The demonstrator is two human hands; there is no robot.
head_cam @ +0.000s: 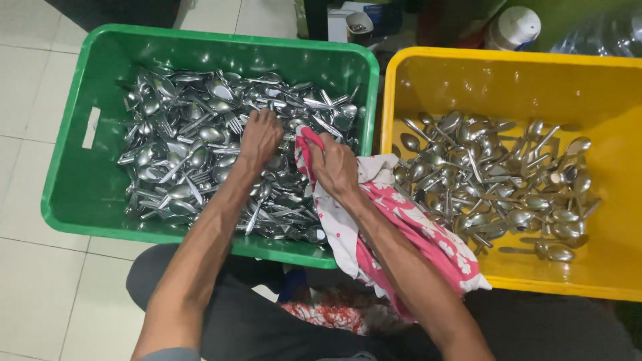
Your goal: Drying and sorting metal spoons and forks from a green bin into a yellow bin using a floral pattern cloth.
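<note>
Cutlery [200,144] heaps in the green crate [67,174]; my left hand [259,136] digs in, fingers curled down among spoons and forks. My right hand [336,166] bunches the pink-and-white cloth [414,230], fingers clenched around it. Best to lift few pieces, wiping fully. Yellow crate [602,87] of spoons sits just beside.

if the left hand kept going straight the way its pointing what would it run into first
The left hand points away from the person, fingers down among the heap of spoons and forks in the green crate. Going straight on, it would likely push through more cutlery, then meet the crate's far wall; depth is hard to judge.
</note>
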